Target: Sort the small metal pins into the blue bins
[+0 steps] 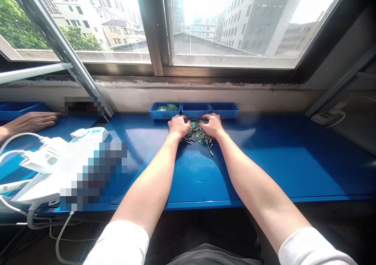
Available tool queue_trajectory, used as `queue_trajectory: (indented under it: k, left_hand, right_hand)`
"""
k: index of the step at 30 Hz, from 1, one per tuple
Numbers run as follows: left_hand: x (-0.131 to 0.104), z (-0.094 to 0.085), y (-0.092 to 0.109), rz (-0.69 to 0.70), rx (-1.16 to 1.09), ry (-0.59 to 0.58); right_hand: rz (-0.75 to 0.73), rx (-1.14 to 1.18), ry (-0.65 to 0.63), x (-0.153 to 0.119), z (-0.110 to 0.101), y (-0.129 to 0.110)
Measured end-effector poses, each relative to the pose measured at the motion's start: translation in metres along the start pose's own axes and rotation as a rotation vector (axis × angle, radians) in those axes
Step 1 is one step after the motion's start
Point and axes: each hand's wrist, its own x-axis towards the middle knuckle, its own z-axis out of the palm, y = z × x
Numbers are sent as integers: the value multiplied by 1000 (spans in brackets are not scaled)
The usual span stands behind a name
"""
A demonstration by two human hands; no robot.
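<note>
On the blue tabletop lies a pile of thin dark metal pieces like screws or pins (209, 140), mixed with flat green pieces (200, 136) that look like small circuit boards. My left hand (178, 126) touches the pile's left side, fingers bent and thumb apart from them. At the right side my right hand (214, 125) is in a like pose, its thumb toward the middle. Both hands are cupped loosely around the heap; their fingertips are partly hidden. Just behind them stands a row of blue bins. The left bin (154, 113) holds green pieces, and the right bin (233, 112) shows some dark bits.
The middle blue bin (195, 111) stands between the others, against the wall below the window. At left, a white power strip (91, 135) and plugged-in white adapters (44, 155) trail cables. Another person's hand (38, 120) rests beyond a metal post (85, 75). The table's front edge (205, 205) is near me.
</note>
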Motion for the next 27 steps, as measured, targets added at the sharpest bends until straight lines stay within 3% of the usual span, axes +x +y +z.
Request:
queue_trajectory:
  k: [4, 16, 27]
  left_hand:
    - [0, 1, -1, -16, 17, -21]
    - [-1, 1, 0, -2, 14, -18]
    - [-4, -3, 7, 41, -63, 29]
  right_hand:
    - [-36, -27, -79, -3, 9, 2]
    - [-170, 107, -65, 0, 12, 2]
    - [-213, 260, 75, -4, 0, -17]
